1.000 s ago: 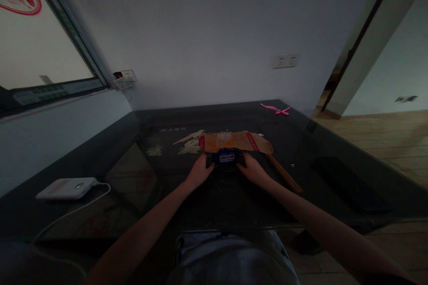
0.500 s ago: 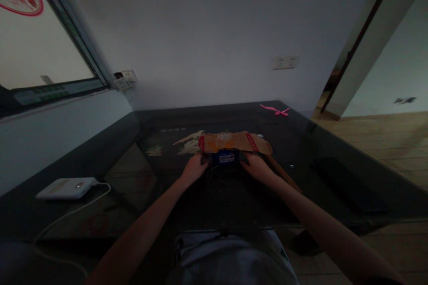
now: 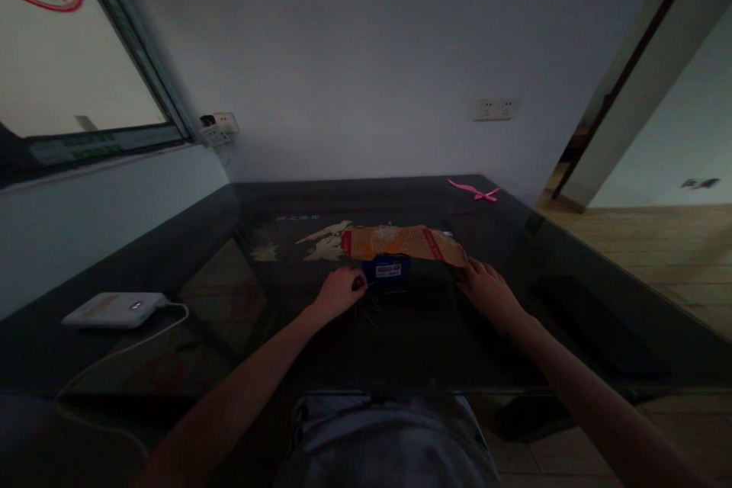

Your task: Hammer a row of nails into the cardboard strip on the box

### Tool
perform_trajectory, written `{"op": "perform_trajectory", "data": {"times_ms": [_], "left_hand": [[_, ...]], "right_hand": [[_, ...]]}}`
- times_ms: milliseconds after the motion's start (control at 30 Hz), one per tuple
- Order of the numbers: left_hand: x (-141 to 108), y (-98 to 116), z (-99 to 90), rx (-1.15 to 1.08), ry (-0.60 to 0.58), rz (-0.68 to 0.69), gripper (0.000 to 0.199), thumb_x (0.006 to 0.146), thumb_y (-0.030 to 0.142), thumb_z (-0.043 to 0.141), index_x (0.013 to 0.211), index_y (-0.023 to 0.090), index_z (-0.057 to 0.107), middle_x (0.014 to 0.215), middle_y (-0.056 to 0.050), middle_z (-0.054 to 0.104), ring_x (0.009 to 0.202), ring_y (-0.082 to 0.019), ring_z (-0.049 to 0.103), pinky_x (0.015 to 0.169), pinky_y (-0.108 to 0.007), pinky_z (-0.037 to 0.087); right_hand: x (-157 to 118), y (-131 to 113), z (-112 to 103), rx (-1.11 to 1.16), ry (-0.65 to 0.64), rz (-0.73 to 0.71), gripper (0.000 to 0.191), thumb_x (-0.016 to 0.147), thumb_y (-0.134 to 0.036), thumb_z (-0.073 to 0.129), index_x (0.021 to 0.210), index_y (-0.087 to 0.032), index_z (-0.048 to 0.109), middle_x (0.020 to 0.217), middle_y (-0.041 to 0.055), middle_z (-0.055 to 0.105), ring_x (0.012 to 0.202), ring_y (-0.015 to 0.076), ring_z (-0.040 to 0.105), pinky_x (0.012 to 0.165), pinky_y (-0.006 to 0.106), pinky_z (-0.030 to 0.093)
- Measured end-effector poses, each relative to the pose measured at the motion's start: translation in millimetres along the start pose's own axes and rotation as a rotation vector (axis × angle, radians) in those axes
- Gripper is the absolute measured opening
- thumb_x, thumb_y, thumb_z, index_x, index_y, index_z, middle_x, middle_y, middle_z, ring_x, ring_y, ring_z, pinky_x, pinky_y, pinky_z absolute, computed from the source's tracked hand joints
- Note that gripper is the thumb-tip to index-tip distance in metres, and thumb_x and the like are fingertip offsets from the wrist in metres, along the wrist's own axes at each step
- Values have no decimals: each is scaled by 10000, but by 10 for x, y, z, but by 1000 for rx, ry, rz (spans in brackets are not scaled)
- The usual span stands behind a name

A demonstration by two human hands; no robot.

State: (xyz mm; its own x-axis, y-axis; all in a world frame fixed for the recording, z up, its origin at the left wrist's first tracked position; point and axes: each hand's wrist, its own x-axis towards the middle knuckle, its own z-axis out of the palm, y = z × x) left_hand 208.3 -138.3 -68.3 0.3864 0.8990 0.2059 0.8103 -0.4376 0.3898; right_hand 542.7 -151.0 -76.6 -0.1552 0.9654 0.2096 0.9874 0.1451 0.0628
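Note:
On the dark glossy table lies a tan and red patterned packet [image 3: 400, 242], with a small blue box [image 3: 386, 268] at its near edge. Just left of the box is my left hand [image 3: 341, 290], its fingers curled together; what they hold, if anything, is too small to name. Several thin sticks [image 3: 370, 306] lie on the table beside those fingers. My right hand [image 3: 487, 291] is at the packet's right end, over the spot where a brown stick lay before; its fingers are bent downward and their tips are partly hidden in shadow.
A white power bank [image 3: 114, 310] with a cable lies at the left. A pink ribbon [image 3: 477, 192] is near the back right corner. A long black object [image 3: 595, 324] lies at the right. The table's front edge [image 3: 400, 393] runs close to my body.
My right hand has moved right, from beside the blue box to the packet's right end. My left hand has stayed near the box, its fingers now curled by the thin sticks.

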Motion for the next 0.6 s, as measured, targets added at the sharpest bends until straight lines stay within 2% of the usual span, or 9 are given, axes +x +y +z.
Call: {"op": "perform_trajectory", "data": {"times_ms": [167,333,400,500,600], "left_hand": [[-20,31,9,-17,-23,79,131,770,252,538,841,197,633,843,-39,628,797,-173,583,718,-271,460],[-10,17,-59,-59,-67,102,169,799,260,494,859,193,637,858,-42,643,790,-165,591,728,-263,456],[-6,-23,-130,-73,-79,55,199,812,270,471,881,190,639,874,-46,655,787,-163,598,705,-254,455],[-8,-115,-247,-9,-107,-85,240,810,336,472,868,182,647,847,-51,663,755,-169,605,640,-245,440],[-23,-169,-314,98,-199,-203,314,787,447,488,796,186,662,811,-54,666,709,-176,607,569,-241,410]], "right_hand": [[9,-120,-65,-10,-11,29,365,883,-274,422,1194,-110,523,1238,171,525,1067,309,503,813,401,447],[-6,-149,-107,4,-5,30,349,893,-271,424,1192,-117,517,1196,174,540,1034,293,512,810,390,431],[-8,-135,-100,3,-11,35,342,892,-273,427,1182,-118,522,1197,174,536,1032,292,512,810,387,427],[-4,-120,-80,4,-15,42,343,894,-283,430,1183,-122,518,1193,171,537,1038,285,509,815,379,422],[0,-117,-69,-2,-21,54,340,890,-290,441,1171,-118,528,1189,167,540,1040,282,507,818,368,419]]}}
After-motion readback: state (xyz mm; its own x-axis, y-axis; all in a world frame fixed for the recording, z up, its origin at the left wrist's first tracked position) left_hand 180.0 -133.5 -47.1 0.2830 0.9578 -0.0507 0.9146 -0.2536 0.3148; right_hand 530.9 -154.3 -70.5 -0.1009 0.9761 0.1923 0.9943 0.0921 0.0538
